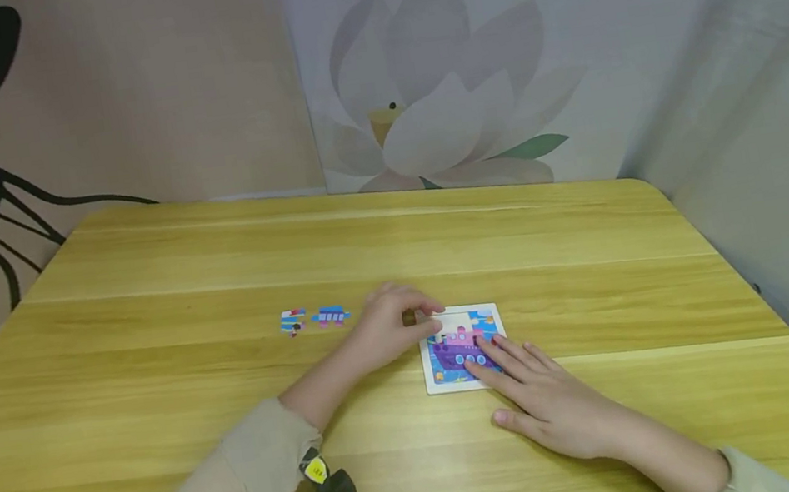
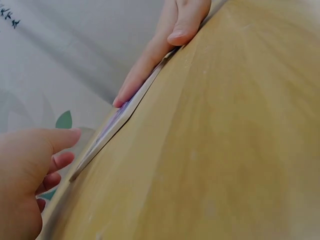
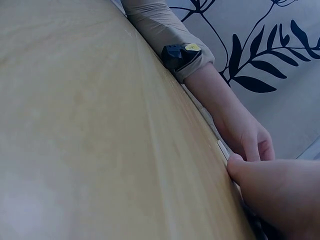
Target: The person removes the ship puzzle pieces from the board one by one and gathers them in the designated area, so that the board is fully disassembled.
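A small square jigsaw puzzle in a white frame [image 1: 430, 375] lies on the table, its picture a purple and pink ship on blue. A pale bare patch [image 1: 455, 322] shows in its upper part. My left hand [image 1: 389, 326] is over the frame's upper left corner, thumb and forefinger bent and a little apart. No piece shows between them in the head or left wrist view. Across the puzzle's lower right lie the spread, straight fingers of my right hand [image 1: 548, 401], which rests on it. In the left wrist view, a right fingertip [image 2: 119, 103] touches the puzzle's surface.
Two loose puzzle pieces lie left of the left hand: a blue and purple one [image 1: 331, 315] and a multicoloured one [image 1: 292, 322]. A black wrist camera [image 1: 334, 490] is strapped at the left sleeve. Patterned curtains [image 1: 190, 81] hang behind the wooden table [image 1: 147, 314].
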A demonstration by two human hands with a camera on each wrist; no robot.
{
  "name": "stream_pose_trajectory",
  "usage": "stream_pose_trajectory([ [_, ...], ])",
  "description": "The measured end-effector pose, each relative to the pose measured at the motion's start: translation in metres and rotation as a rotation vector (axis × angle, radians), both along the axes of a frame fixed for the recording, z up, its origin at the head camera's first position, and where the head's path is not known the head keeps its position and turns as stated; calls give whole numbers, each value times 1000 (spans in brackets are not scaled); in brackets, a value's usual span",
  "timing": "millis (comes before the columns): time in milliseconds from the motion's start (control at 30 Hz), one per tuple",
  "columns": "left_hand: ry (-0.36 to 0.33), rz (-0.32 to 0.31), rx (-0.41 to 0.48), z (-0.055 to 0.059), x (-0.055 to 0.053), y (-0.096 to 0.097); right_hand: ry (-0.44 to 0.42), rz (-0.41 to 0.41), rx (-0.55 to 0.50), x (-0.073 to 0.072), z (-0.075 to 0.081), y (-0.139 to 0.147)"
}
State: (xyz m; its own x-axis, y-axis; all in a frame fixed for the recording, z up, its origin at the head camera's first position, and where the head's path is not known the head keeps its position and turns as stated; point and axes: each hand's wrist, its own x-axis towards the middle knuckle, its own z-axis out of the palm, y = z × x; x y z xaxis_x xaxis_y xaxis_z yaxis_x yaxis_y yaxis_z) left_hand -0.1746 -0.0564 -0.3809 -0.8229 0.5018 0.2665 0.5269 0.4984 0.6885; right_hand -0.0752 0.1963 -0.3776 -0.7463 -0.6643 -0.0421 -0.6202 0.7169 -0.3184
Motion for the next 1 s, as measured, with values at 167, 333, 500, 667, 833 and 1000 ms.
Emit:
stream_pose_trajectory([
  [167,6,-48,-26,-3,-7,10,-7,0,1,0,0,0],
  [333,-1,-94,-77,-3,-13,19,-18,-3,-1,-1,0,0],
  [500,8,-140,-120,-4,-17,27,-20,-2,-8,0,1,0],
  [667,0,-143,-149,-4,-19,33,-13,-1,-15,0,0,-1],
  [833,-9,-130,-165,-3,-19,36,-16,0,-22,0,0,-1],
  [1000,-31,-119,-177,-1,-19,41,-21,-3,-31,0,-1,1],
])
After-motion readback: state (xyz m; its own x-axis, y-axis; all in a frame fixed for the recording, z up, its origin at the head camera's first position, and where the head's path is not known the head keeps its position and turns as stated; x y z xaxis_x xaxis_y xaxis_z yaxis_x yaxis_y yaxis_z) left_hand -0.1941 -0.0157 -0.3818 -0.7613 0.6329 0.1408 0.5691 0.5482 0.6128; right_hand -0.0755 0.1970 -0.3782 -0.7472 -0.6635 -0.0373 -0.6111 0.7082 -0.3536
